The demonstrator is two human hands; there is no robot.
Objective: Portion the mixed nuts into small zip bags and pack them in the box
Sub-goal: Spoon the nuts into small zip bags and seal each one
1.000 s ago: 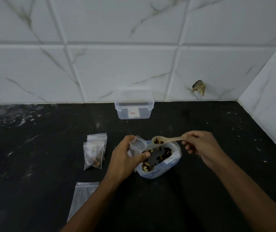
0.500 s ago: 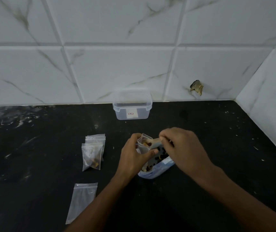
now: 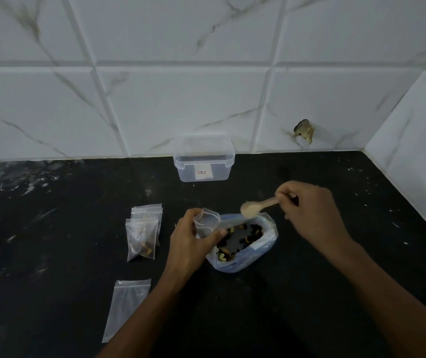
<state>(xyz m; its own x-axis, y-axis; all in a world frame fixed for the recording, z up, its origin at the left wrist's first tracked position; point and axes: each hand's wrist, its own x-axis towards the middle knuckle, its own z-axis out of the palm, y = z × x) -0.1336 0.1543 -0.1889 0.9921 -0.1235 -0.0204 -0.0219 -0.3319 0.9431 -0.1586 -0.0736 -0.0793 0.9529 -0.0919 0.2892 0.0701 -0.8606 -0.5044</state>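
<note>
Hands [image 3: 190,244] hold one bag [image 3: 206,223], one spoon [image 3: 257,206].

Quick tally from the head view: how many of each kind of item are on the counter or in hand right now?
Small zip bags: 4, meaning one held open in the left hand, two filled, one empty
Large bag of mixed nuts: 1
Wooden spoon, in the right hand: 1
Clear plastic box: 1
Total: 7
</note>
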